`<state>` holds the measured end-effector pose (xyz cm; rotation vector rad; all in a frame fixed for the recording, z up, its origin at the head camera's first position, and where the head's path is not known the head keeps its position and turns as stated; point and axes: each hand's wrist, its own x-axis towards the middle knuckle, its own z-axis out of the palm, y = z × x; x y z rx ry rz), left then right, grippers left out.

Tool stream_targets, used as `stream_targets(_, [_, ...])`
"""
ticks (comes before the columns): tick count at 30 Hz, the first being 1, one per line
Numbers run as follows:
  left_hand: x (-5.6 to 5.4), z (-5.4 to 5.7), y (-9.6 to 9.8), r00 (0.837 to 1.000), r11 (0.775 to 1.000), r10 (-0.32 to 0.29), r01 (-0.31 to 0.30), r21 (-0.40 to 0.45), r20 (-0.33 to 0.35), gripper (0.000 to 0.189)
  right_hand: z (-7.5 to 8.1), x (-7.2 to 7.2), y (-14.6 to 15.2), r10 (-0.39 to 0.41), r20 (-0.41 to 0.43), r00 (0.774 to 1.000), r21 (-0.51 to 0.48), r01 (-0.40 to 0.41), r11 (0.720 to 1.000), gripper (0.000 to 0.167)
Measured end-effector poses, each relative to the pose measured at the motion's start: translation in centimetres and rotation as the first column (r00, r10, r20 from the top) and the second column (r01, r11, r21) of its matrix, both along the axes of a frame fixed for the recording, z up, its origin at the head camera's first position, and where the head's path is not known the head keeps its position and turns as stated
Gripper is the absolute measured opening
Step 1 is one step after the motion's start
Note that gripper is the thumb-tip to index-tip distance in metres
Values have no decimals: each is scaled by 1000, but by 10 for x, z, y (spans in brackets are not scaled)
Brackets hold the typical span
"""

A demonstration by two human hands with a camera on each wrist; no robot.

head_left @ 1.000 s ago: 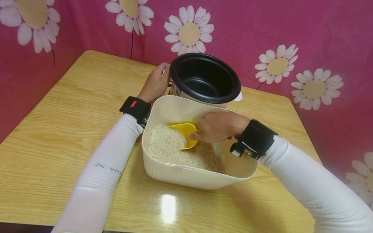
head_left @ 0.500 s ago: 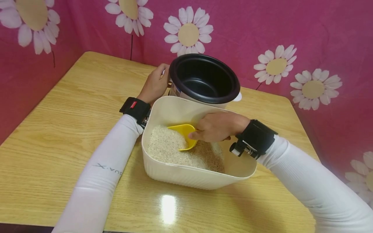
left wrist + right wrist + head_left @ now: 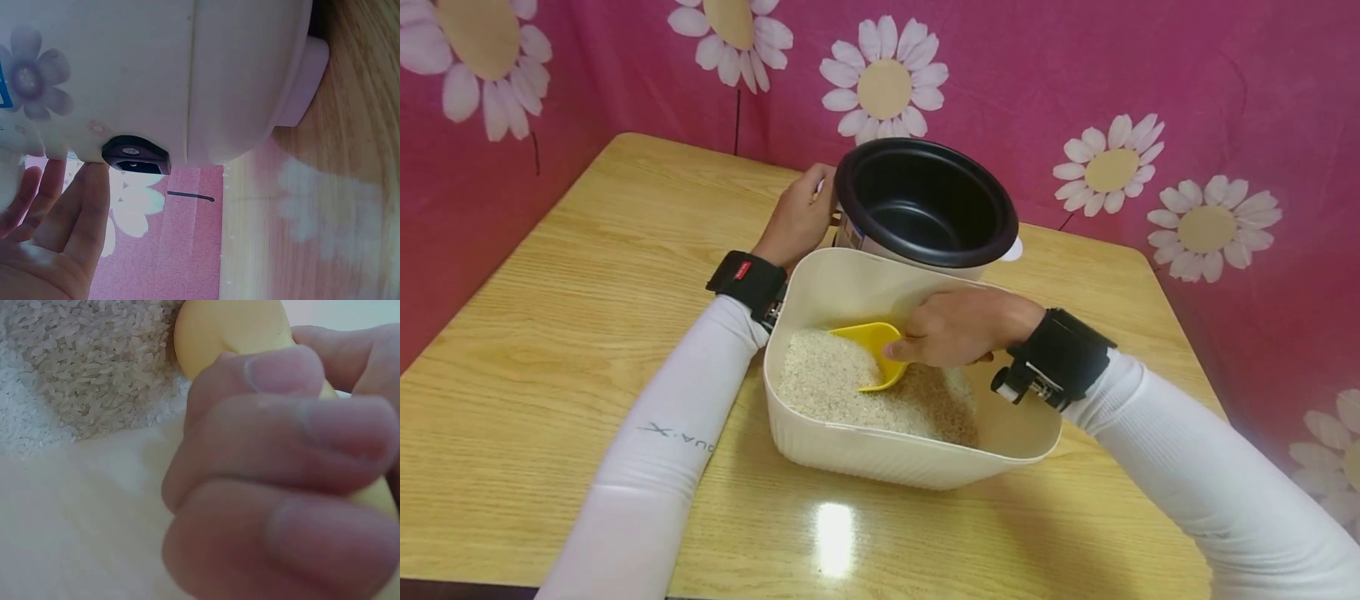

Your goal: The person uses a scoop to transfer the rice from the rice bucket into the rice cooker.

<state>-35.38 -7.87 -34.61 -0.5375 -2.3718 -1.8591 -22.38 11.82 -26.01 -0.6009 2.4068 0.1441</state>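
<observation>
My right hand (image 3: 951, 327) reaches into a cream plastic bin (image 3: 880, 454) and grips a yellow scoop (image 3: 877, 337) by its handle. The scoop's edge sits in the rice (image 3: 827, 379). In the right wrist view, curled fingers (image 3: 250, 440) wrap the yellow handle beside the rice (image 3: 119, 362). Behind the bin stands a rice cooker with a black inner pot (image 3: 917, 212) that holds nothing visible. My left hand (image 3: 797, 215) touches the cooker's left side; in the left wrist view its fairly straight fingers (image 3: 90, 206) meet the white cooker body (image 3: 144, 75), next to a black socket (image 3: 137, 155).
The bin and cooker stand close together on a wooden table (image 3: 587, 333). A pink cloth (image 3: 1000, 75) with large white flowers hangs behind and at the sides. The bin's tall walls surround the right hand.
The yellow scoop has shifted very slightly left and toward me in the rice. Both arms, the bin and the cooker look nearly unchanged.
</observation>
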Motion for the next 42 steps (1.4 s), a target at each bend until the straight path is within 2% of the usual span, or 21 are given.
stream_targets(6, [-1,-1,-1,1000,1000,-3,4,27,-7,42,2,0,-1,37,-3,999,-25,-37,999,48])
stream_targets(17, [1,1,-2,1000,1000,-17,17,21,1,42,6,-1,0,10,48,999,-35,-8,999,47])
stream_targets(29, [1,0,-2,1000,1000,-15,15,11,0,43,9,4,8,-88,59,994,-95,93,991,48])
stream_targets(42, [1,0,-1,1000,1000,-10,10,16,-11,40,18,8,11,-57,65,996,-103,63,993,48])
